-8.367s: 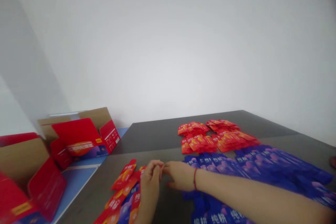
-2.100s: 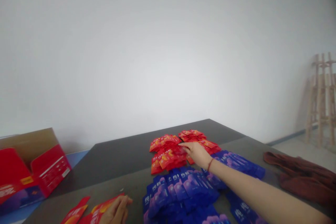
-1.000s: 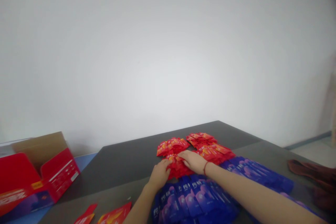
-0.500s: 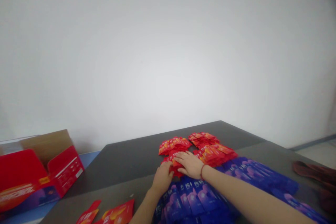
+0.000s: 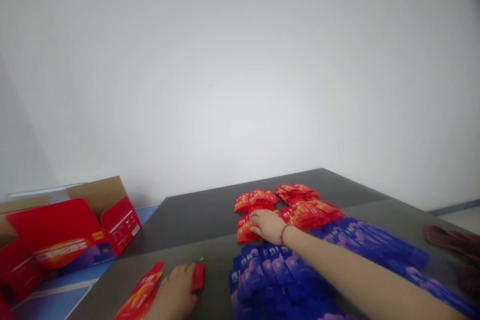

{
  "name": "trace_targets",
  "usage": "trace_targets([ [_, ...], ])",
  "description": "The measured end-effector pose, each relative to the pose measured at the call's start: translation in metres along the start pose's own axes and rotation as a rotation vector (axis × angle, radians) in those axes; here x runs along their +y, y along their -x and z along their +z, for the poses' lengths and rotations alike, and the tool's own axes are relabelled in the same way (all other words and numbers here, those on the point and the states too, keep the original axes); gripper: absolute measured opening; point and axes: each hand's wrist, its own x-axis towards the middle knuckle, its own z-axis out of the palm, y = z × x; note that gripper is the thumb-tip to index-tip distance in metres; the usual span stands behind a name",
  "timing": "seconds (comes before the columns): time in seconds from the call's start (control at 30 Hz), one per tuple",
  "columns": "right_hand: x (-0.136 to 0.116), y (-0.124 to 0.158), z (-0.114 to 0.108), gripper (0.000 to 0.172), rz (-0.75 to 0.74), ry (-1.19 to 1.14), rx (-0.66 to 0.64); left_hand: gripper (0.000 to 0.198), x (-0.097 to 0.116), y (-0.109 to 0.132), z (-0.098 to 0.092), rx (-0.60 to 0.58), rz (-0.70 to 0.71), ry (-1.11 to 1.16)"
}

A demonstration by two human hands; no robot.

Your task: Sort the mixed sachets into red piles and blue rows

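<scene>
Red packets point(image 5: 245, 230) lie in overlapping groups on the dark table point(image 5: 202, 212), with more red packets point(image 5: 309, 214) to their right. My right hand point(image 5: 268, 226), a thin band at its wrist, rests on the nearer left group with its fingers apart. Nearer to me are rows of blue-purple packets point(image 5: 279, 275), partly under my right forearm. At the lower left, my left hand point(image 5: 176, 292) is over loose red packets point(image 5: 140, 295); a red end shows beside its fingers. Blur hides how the fingers meet the packet.
An open red cardboard box point(image 5: 71, 240) with brown inner flaps stands at the left on a blue surface point(image 5: 62, 290). A brown item point(image 5: 450, 241) lies at the right edge of the table. Behind the table is a pale wall point(image 5: 240, 70).
My left hand has moved from the red group down and left to the loose red packets. My right hand stays at the group. The view has shifted, showing more of the box.
</scene>
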Motion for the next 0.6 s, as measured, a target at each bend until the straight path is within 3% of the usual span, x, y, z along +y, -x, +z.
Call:
trace_targets([
  [0.07,-0.027,-0.001,0.002,0.030,-0.060,-0.008,-0.020,0.073,-0.008,0.013,0.005,-0.027,-0.038,-0.067],
  [0.23,-0.097,0.003,0.018,0.035,-0.187,-0.026,-0.068,0.059,-0.004,0.018,0.013,0.133,-0.006,0.015],
  [0.37,-0.126,0.009,0.031,0.056,-0.201,-0.106,-0.073,0.042,0.006,0.012,0.008,0.151,0.114,0.150],
  [0.43,-0.130,0.010,0.033,0.061,-0.135,-0.267,-0.093,0.038,0.009,0.009,0.004,0.147,0.220,0.256],
  [0.5,-0.130,0.011,0.033,0.051,-0.026,-0.468,-0.110,0.033,0.012,0.008,-0.001,0.154,0.303,0.403],
  [0.6,-0.125,0.010,0.032,0.017,0.116,-0.669,-0.097,0.026,0.015,0.009,-0.004,0.185,0.322,0.618],
])
